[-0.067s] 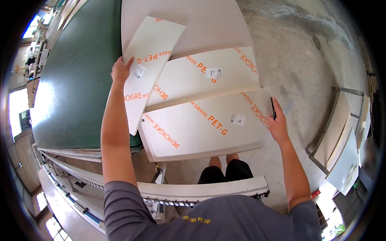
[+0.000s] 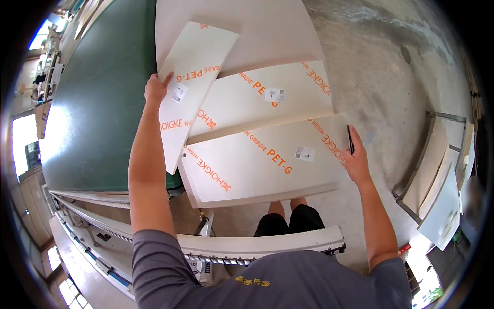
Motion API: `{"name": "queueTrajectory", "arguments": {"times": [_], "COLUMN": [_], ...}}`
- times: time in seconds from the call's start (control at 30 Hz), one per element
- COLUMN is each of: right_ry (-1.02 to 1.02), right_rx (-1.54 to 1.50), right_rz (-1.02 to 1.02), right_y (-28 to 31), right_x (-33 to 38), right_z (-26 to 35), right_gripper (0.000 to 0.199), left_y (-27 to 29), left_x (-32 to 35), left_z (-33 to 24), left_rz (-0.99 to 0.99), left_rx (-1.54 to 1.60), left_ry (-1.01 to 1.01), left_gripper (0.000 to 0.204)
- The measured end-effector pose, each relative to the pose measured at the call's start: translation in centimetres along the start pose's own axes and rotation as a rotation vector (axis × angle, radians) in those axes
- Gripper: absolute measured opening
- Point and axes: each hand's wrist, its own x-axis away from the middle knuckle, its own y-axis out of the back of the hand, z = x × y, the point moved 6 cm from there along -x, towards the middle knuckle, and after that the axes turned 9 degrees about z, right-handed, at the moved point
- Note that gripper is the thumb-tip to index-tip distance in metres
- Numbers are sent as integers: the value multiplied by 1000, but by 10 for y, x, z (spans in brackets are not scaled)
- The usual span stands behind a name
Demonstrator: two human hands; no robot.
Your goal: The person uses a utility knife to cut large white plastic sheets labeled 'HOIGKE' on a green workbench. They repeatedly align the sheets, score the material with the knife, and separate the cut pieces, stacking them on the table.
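Note:
My left hand grips the left edge of a narrow white panel, its thumb lying on the top face. This panel, with orange print and a small label, sits slanted and overlaps the panels beside it. My right hand is closed round a slim black pen-like tool, whose exact kind I cannot make out. That hand is at the right edge of the near white panel. Behind it lies another wide white panel, partly covered by the other two.
Beneath the panels is a pale work surface. A dark green table adjoins it on the left. White roller-lined rails run close to my body. To the right, a metal rack with boards stands on the concrete floor.

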Motion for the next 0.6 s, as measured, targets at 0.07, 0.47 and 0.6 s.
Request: {"name": "queueTrajectory", "arguments": {"times": [0.07,0.47,0.6], "right_ry": [140,259,249], "right_rx": [182,355,326], "right_rz": [-60,-115,-141], "right_y": [10,10,15], "right_x": [-5,-7,0], "right_z": [-39,-39,-36], "right_gripper": [72,73,72], "left_y": [12,186,143], "left_x": [-25,26,44], "left_z": [-6,-140,-236], "left_rz": [8,-427,-254], "left_rx": [-7,350,293], "left_ry": [34,-510,-641], "left_gripper": [82,61,55]}}
